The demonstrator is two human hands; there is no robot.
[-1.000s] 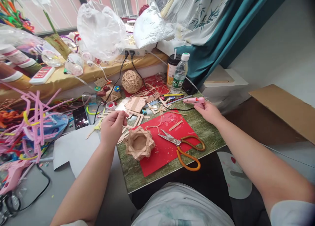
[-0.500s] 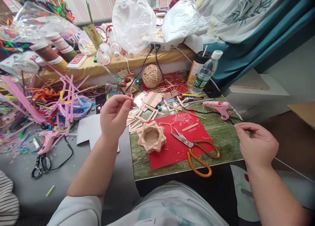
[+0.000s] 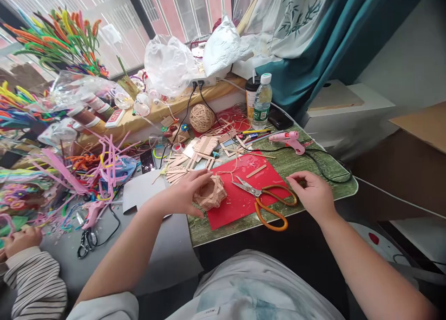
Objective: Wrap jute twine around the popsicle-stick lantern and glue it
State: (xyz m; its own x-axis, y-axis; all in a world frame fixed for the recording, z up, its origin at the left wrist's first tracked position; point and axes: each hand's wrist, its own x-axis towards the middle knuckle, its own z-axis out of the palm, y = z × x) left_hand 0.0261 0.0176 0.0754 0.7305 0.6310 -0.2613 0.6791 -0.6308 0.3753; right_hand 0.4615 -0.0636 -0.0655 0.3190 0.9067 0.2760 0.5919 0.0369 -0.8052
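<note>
A star-shaped box built from wooden craft sticks (image 3: 216, 195) sits at the left edge of a red sheet (image 3: 230, 215). My left hand (image 3: 183, 192) reaches around its left side, fingers and thumb spread apart; whether they touch the box I cannot tell. To the right, my right hand (image 3: 311, 192) hovers with curled fingers and thumb near the index finger; what is in them, if anything, is hidden. Beside it lie scissors with orange handles (image 3: 275, 220), blades open on the red sheet. A single craft stick (image 3: 256, 171) lies above the blades.
A pink glue gun (image 3: 289, 140) with a black cable lies at the right. Behind are loose craft sticks (image 3: 205, 146), a twine ball (image 3: 202, 118) and a water bottle (image 3: 262, 104). Pink pipe cleaners (image 3: 111, 157) and another person's hand (image 3: 23, 238) are at the left.
My left hand has come down from above to the craft-stick box and its fingers have opened. My right hand has moved left, closer to the scissors. The camera view has shifted.
</note>
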